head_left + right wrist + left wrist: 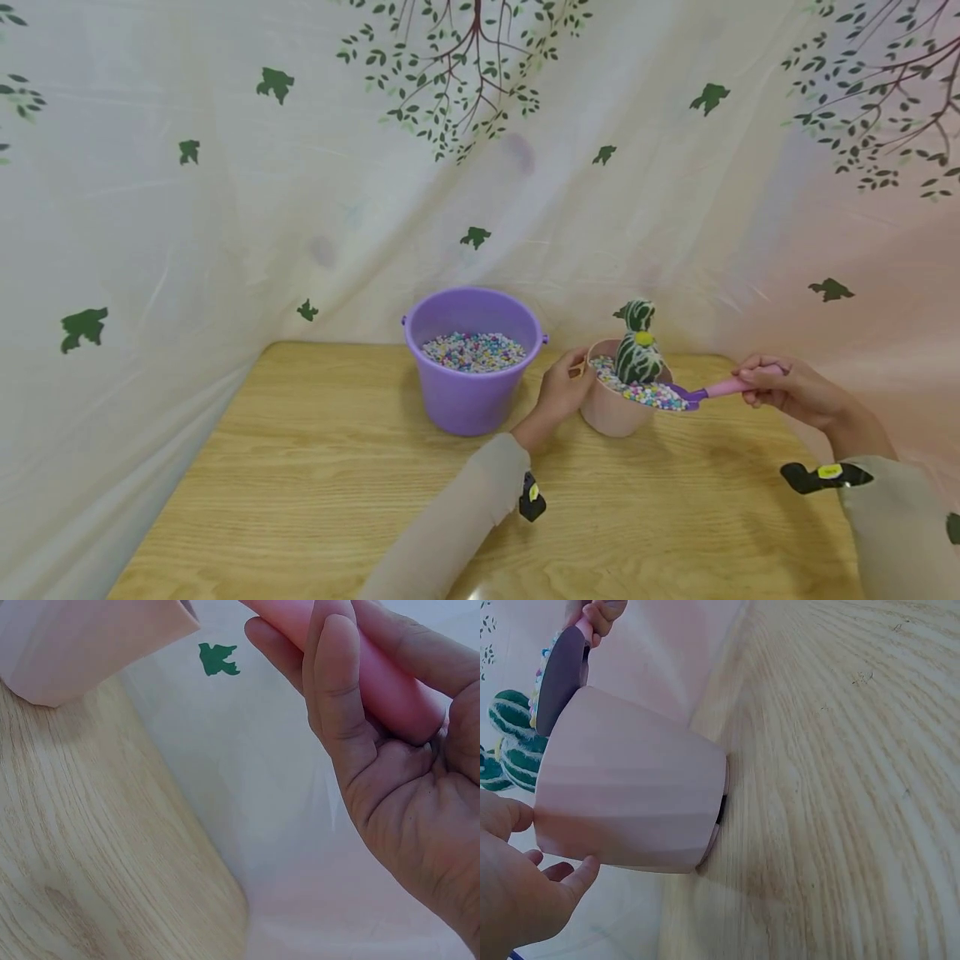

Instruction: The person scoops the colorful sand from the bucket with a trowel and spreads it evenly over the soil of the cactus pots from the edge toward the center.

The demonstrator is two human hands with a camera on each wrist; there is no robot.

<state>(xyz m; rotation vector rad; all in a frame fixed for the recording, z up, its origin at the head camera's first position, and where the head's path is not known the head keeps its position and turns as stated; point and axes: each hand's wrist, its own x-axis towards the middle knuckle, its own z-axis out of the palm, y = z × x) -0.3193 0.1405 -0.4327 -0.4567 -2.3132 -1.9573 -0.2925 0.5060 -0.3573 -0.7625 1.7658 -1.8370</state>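
Observation:
A pale pink pot (615, 412) holds multicoloured beads and a striped green cactus figure (640, 358) with a yellow spot. My left hand (562, 387) holds the pot's left side near its rim, and its thumb and fingertips touch the wall (630, 787). My right hand (798, 387) grips the pink handle (390, 697) of a toy shovel, right of the pot. The shovel's purple blade (564, 679) lies at the pot's right rim, heaped with small beads (660, 396). In the right wrist view the blade is out of frame.
A purple bucket (468, 408) with beads inside (476, 352) stands left of the pot. Both stand near the back of the wooden table (322, 500). Behind hangs a pale curtain (360, 192) printed with branches and green birds.

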